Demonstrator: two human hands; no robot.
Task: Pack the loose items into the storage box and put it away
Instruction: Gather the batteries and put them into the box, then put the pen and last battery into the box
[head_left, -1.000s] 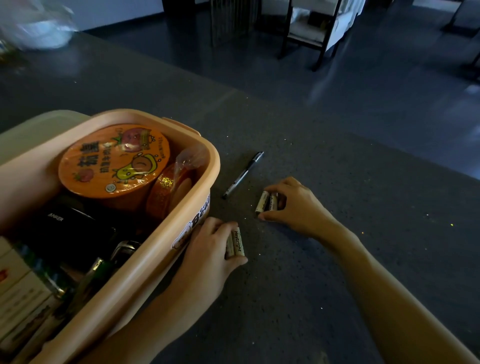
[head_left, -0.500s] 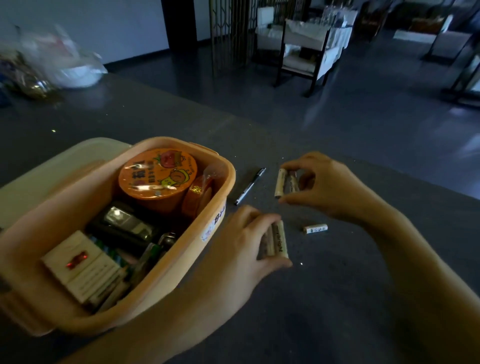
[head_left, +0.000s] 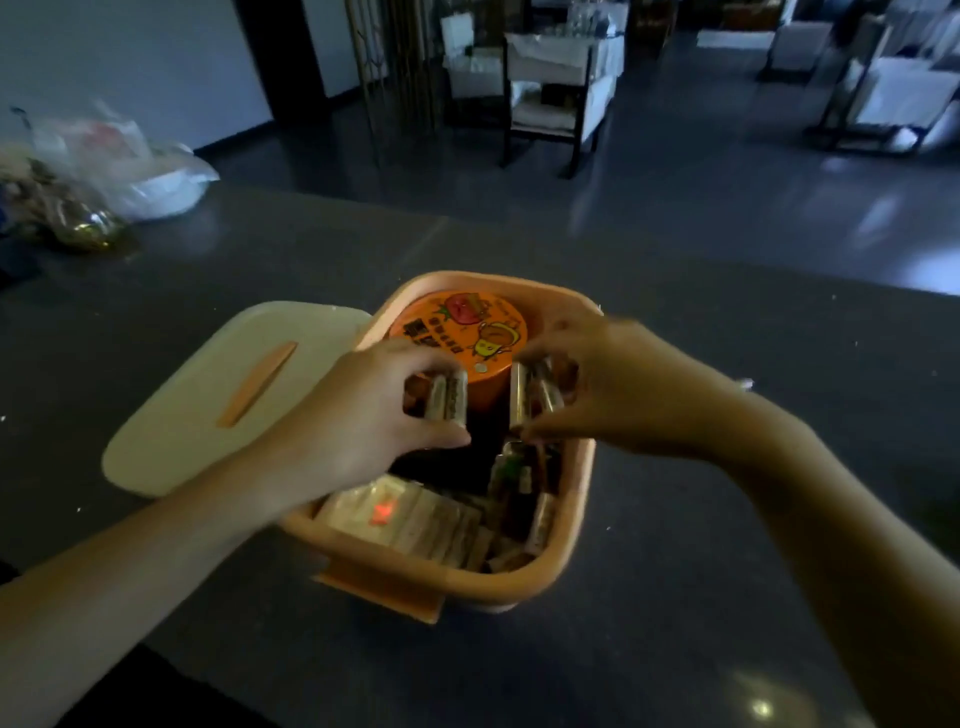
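Left hand (head_left: 358, 421) grip pinching batteries (head_left: 447, 397) — right hand (head_left: 618, 384) likewise, second batch (head_left: 530, 395) — above storage box (head_left: 576, 499).

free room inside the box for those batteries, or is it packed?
One dark gap in the storage box, between the orange cup and the card packs, right under both hands' batteries. Near end and right wall are crowded. Outside, bare counter right of the box.

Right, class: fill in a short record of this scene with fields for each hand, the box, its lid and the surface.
left hand: holds batteries over the box
right hand: holds more batteries over the box
box: orange, open, nearly full, round orange tub at far end
lid: off, flat beside the box
surface: dark table
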